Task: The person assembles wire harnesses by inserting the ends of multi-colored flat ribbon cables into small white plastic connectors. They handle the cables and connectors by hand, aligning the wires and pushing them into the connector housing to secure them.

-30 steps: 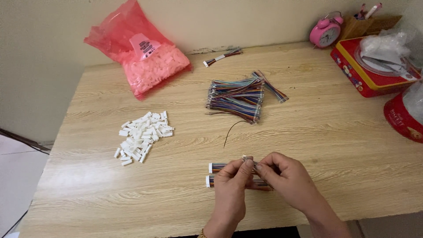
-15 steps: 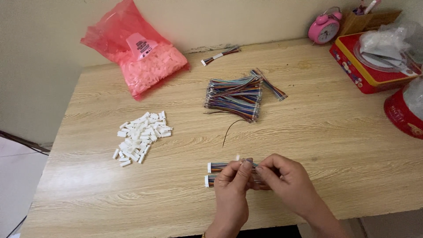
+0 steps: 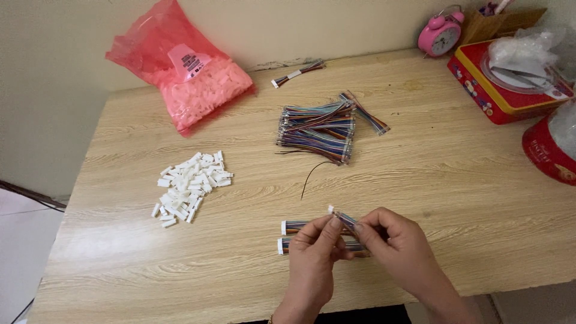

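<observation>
Tabletop (image 3: 420,180): piled housings (image 3: 191,187), wire bundle (image 3: 318,129).
Hands: left fingers (image 3: 321,237) and right fingers (image 3: 369,231) pinch one cable (image 3: 341,216), steadying its plug end.

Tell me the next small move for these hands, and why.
Probably lay the wire bundle beside the two finished bundles on the table. Both the left hand and right hand pinch it just above them, and a white connector already caps its tip.

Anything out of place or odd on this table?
One thin dark loose wire lies alone on the table, curling out below the coloured wire bundle. A separate small wire set sits apart near the wall. Nothing looks spilled.
</observation>
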